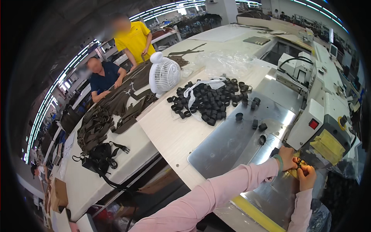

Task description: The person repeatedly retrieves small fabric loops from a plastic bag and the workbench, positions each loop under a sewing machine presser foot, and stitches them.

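Note:
My left hand (286, 157), in a pink sleeve with a green band at the wrist, reaches the working point of a sewing machine (309, 125). Its fingers are closed and partly hidden, and a bit of black material shows beside them. My right hand (307, 177) pinches close by, thumb and fingertips together under the machine's yellow light. What either hand holds is too small and hidden to make out. Several loose black loops (262, 127) lie on the metal plate (228, 139) just beyond my left hand, with thread ends on some.
A heap of black loops (210, 100) with white strips lies on the pale board. Behind it are clear plastic film (232, 63) and a white fan (164, 73). Dark straps (94, 127) cover the left table, where two people, in yellow (135, 40) and navy (106, 79), handle fabric.

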The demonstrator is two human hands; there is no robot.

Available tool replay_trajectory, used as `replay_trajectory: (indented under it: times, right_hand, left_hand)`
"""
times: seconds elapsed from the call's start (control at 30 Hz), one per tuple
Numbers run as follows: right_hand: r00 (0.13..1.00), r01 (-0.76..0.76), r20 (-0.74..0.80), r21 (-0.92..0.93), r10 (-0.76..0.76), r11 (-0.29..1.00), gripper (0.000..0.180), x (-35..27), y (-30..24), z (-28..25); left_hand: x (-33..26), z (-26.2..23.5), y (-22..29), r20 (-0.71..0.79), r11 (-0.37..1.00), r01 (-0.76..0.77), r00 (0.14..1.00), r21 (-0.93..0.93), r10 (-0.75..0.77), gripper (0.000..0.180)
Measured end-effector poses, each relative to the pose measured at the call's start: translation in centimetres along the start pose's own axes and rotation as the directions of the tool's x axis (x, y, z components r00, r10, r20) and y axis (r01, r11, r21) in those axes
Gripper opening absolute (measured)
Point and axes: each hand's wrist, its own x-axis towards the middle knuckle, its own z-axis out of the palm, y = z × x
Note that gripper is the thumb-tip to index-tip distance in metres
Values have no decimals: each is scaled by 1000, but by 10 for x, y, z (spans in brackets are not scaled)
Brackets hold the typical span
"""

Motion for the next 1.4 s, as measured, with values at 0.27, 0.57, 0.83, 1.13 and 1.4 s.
replay_trajectory:
  times: [0.27,0.57,0.83,1.13,1.4]
  right_hand:
    - [994,110,-20,-29,-111,994,14,9,8,0]
    - [997,16,71,-26,-14,1000,21,-14,-25,7]
    - [948,244,189,92,-257,965,28,-31,-56,16]
    - [882,350,315,62,-351,935,16,-61,-66,-10]
    - [940,318,12,-392,-341,863,15,-56,-59,-95]
  left_hand:
    - [3,-11,10,12,1000,6,1000,-29,-6,31]
    - [-18,-60,15,327,979,-143,927,-146,184,30]
    - [-17,-105,-24,333,911,-331,854,-246,400,22]
    - [-119,-166,135,-235,-62,-254,737,-965,634,30]
    - [-170,-176,175,-49,-137,122,546,-983,836,21]
